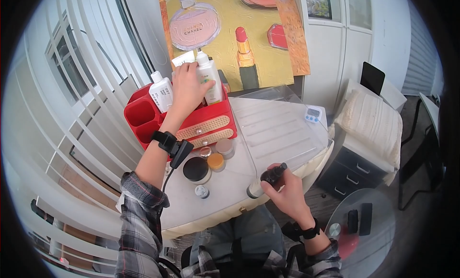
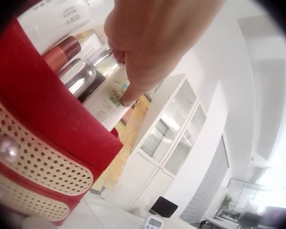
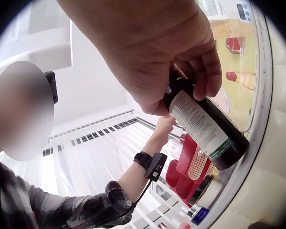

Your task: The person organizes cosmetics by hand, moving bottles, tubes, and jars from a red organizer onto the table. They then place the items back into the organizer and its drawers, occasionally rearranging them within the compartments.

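My left hand (image 1: 188, 89) grips a white bottle (image 1: 210, 69) with green print, which stands in the back right of a red organizer (image 1: 226, 111). In the left wrist view the thumb lies against the front label of this bottle (image 2: 107, 102). A white tube (image 1: 183, 58) and another white bottle (image 1: 162, 95) stand beside the hand in the organizer. My right hand (image 1: 289, 195) holds a small dark bottle (image 3: 207, 129) near its top, at the front edge of the white table (image 1: 230, 196). The dark bottle leans, its pale label facing the right wrist camera.
Several jars, among them a black-lidded one (image 1: 196, 169) and an orange-lidded one (image 1: 216, 162), stand before the organizer's drawers. A small jar (image 1: 201, 192) sits nearer the edge. A clear ridged sheet (image 1: 275, 129) covers the table's right side, with a white timer (image 1: 313, 114) at its corner.
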Action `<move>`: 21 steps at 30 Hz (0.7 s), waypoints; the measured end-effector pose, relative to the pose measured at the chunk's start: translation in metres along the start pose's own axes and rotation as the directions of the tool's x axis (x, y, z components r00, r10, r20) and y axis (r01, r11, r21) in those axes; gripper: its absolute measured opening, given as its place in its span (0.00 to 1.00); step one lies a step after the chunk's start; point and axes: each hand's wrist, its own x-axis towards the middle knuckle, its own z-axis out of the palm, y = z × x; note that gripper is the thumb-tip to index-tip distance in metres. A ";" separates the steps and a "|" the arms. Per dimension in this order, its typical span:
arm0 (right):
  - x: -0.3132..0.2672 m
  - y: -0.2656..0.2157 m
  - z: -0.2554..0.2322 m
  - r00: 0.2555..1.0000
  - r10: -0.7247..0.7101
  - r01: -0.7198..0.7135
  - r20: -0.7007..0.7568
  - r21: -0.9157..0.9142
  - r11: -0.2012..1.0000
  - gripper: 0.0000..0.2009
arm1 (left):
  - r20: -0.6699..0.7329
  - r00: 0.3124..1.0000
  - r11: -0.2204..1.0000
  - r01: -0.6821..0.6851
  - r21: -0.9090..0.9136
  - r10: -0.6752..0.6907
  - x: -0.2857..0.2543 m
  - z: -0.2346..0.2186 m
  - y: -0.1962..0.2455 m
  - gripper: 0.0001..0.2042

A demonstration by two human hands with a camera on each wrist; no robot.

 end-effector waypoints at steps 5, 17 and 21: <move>-0.003 0.002 0.001 1.000 -0.009 0.009 -0.011 0.008 1.000 0.19 | -0.088 0.990 0.988 -0.103 0.115 0.114 -0.005 0.006 0.002 0.36; 0.043 -0.037 0.002 0.961 -0.268 0.270 -0.071 0.012 0.963 0.22 | -0.045 0.998 0.990 0.039 -0.135 -0.046 -0.022 -0.007 -0.004 0.38; 0.106 -0.066 0.014 0.896 -0.417 0.422 -0.156 -0.003 0.907 0.21 | -0.096 0.991 0.976 0.073 -0.205 -0.095 -0.067 -0.054 0.004 0.30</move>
